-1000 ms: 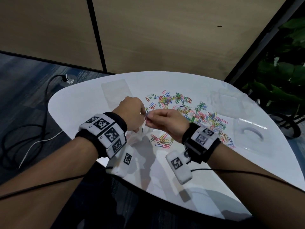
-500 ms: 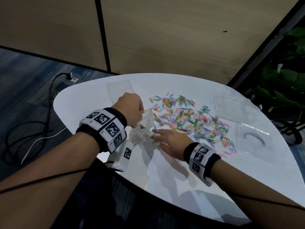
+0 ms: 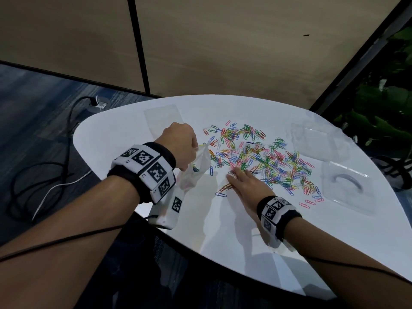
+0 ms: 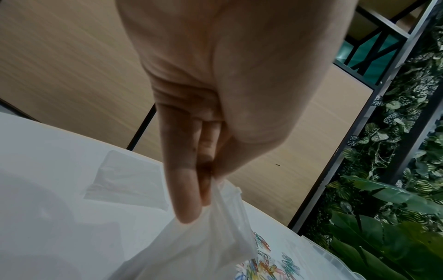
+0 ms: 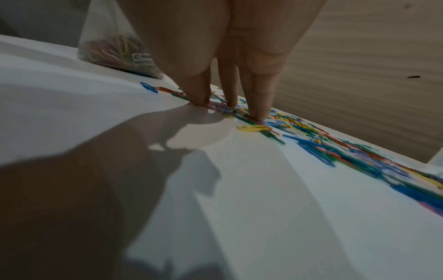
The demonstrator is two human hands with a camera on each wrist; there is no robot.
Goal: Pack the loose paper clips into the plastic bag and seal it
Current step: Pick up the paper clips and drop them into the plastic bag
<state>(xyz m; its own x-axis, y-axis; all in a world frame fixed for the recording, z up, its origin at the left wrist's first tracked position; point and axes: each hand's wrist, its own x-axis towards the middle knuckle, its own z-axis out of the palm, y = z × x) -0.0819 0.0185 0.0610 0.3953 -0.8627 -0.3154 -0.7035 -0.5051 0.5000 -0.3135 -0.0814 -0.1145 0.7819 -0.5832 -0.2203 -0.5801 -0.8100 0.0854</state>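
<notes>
From the head view, the left hand point(image 3: 178, 143) pinches the top edge of the plastic bag point(image 3: 198, 168), which hangs to the white worktop point(image 3: 223, 219) with a few clips inside. The right hand point(image 3: 245, 186) lies flat, fingers straight, on the near edge of the loose paper clips point(image 3: 256, 157). A clear tray point(image 3: 347, 188) sits at the right.

From the left wrist, fingers point(image 4: 184, 189) grip the bag's crumpled mouth.

From the right wrist, fingertips point(image 5: 199, 96) press on clips; the bag stands behind, holding clips.
</notes>
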